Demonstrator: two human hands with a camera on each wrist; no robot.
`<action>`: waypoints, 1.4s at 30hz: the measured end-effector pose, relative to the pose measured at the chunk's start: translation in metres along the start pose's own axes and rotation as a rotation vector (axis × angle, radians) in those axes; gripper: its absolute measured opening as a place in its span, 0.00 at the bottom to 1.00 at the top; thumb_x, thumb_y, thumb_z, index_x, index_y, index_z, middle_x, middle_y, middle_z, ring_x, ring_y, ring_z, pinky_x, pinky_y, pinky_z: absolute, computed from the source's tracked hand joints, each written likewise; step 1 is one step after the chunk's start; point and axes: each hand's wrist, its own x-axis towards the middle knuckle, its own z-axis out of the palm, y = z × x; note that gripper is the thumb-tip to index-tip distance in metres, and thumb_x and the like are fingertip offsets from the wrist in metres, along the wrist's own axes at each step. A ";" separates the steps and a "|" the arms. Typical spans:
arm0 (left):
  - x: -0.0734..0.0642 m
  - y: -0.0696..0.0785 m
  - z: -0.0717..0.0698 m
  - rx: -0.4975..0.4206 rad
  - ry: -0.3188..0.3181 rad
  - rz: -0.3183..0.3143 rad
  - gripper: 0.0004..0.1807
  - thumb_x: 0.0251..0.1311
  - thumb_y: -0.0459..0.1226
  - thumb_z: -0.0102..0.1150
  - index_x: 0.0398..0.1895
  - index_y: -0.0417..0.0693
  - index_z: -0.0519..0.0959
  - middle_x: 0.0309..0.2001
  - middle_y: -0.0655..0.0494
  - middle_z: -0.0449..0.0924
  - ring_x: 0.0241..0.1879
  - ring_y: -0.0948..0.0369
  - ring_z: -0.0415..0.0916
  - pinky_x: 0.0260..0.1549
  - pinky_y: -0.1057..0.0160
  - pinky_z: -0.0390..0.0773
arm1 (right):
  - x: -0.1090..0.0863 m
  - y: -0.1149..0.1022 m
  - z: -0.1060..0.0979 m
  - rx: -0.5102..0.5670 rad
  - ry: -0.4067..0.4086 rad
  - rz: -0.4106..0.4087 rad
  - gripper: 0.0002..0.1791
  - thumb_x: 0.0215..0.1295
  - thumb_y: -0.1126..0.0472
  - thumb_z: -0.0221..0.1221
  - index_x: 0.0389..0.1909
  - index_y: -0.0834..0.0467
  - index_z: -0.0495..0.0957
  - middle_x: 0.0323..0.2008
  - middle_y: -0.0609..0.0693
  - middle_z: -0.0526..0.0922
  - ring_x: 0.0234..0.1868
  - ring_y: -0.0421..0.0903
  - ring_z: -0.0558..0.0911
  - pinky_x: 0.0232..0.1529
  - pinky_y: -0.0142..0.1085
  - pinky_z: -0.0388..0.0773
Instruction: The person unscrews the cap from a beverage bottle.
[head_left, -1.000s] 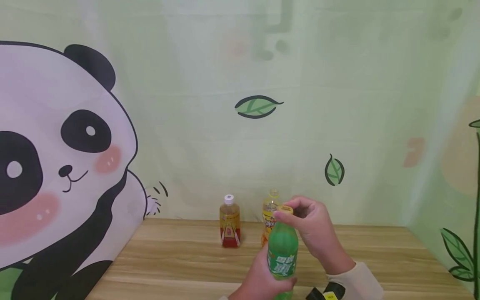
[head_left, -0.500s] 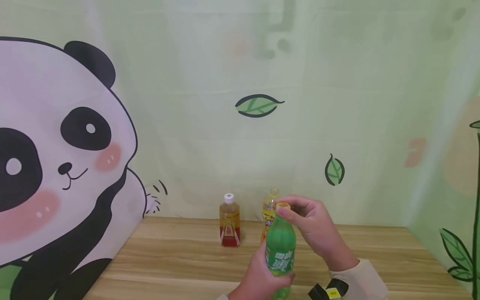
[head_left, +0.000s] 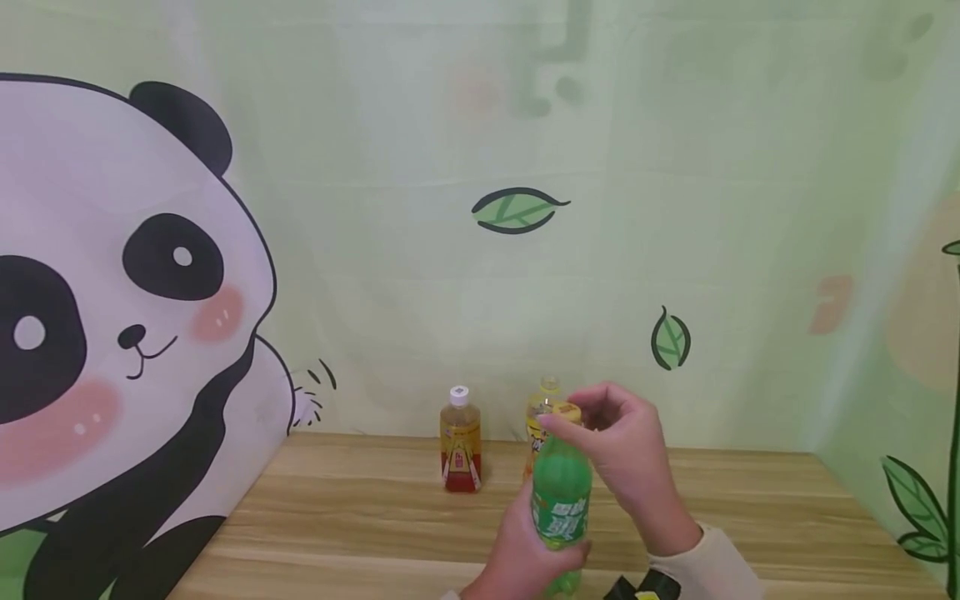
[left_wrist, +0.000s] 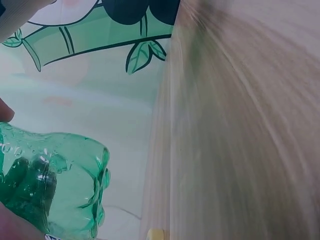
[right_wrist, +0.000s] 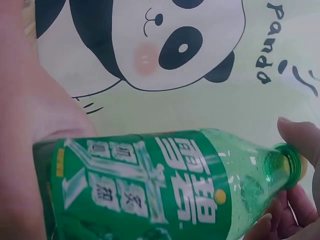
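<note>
A green plastic soda bottle (head_left: 562, 479) with a green label and white lettering is held up, slightly tilted, above the table. My left hand (head_left: 517, 550) wraps around its lower body. The ridged base of the bottle (left_wrist: 82, 175) shows in the left wrist view, clear of the tabletop. At the top, my right hand (head_left: 628, 446) pinches the yellow cap (head_left: 568, 411) between thumb and fingers. In the right wrist view the thumb (right_wrist: 299, 137) lies on one side of the bottle's neck end and curled fingers on the other; they cover part of the cap.
A white-capped bottle of amber drink (head_left: 460, 450) stands at the back of the wooden table (head_left: 337, 517). Right of it, an upright yellow-labelled bottle (head_left: 538, 408) is partly hidden by the green bottle. A panda-printed backdrop (head_left: 390, 275) hangs behind the table.
The green bottle rises slightly and shifts a little left, then stays nearly still. My right hand turns at the cap, its thumb swinging left across it. The left hand keeps its grip.
</note>
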 end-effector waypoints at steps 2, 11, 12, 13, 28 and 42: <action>0.000 -0.001 0.001 0.006 0.003 0.006 0.35 0.50 0.37 0.75 0.61 0.68 0.70 0.50 0.61 0.82 0.48 0.59 0.81 0.51 0.63 0.80 | -0.001 -0.001 0.002 -0.016 0.014 0.001 0.25 0.46 0.50 0.81 0.40 0.58 0.82 0.33 0.49 0.81 0.35 0.46 0.77 0.35 0.31 0.78; -0.001 -0.003 0.003 0.033 0.013 0.027 0.34 0.50 0.38 0.75 0.60 0.68 0.70 0.48 0.62 0.83 0.46 0.61 0.82 0.50 0.64 0.80 | -0.003 -0.002 0.005 0.029 0.026 -0.001 0.24 0.46 0.55 0.81 0.36 0.62 0.80 0.29 0.47 0.81 0.31 0.44 0.76 0.31 0.31 0.78; -0.001 -0.003 0.003 0.033 0.013 0.029 0.34 0.50 0.38 0.75 0.60 0.68 0.70 0.48 0.62 0.83 0.46 0.61 0.82 0.50 0.64 0.80 | -0.003 -0.001 0.004 0.039 0.023 0.001 0.23 0.46 0.56 0.81 0.35 0.62 0.80 0.28 0.47 0.80 0.31 0.44 0.76 0.30 0.31 0.78; -0.001 -0.003 0.003 0.031 0.013 0.032 0.34 0.50 0.38 0.75 0.60 0.68 0.70 0.48 0.62 0.83 0.46 0.61 0.82 0.50 0.64 0.80 | -0.002 -0.001 0.004 0.052 0.017 0.004 0.23 0.46 0.57 0.81 0.35 0.62 0.79 0.28 0.47 0.80 0.30 0.44 0.76 0.30 0.31 0.78; -0.003 -0.003 0.004 0.015 0.021 0.006 0.34 0.49 0.37 0.74 0.59 0.67 0.70 0.47 0.62 0.83 0.45 0.60 0.82 0.49 0.63 0.81 | 0.003 -0.003 -0.003 0.127 -0.149 0.066 0.19 0.53 0.60 0.77 0.40 0.64 0.82 0.33 0.47 0.83 0.36 0.44 0.80 0.35 0.31 0.82; -0.002 -0.003 0.002 -0.033 0.010 -0.010 0.38 0.48 0.34 0.74 0.62 0.68 0.69 0.50 0.60 0.82 0.48 0.58 0.81 0.52 0.63 0.81 | 0.014 0.010 -0.007 0.235 -0.310 0.102 0.18 0.62 0.62 0.70 0.49 0.67 0.83 0.41 0.46 0.85 0.46 0.43 0.83 0.46 0.31 0.84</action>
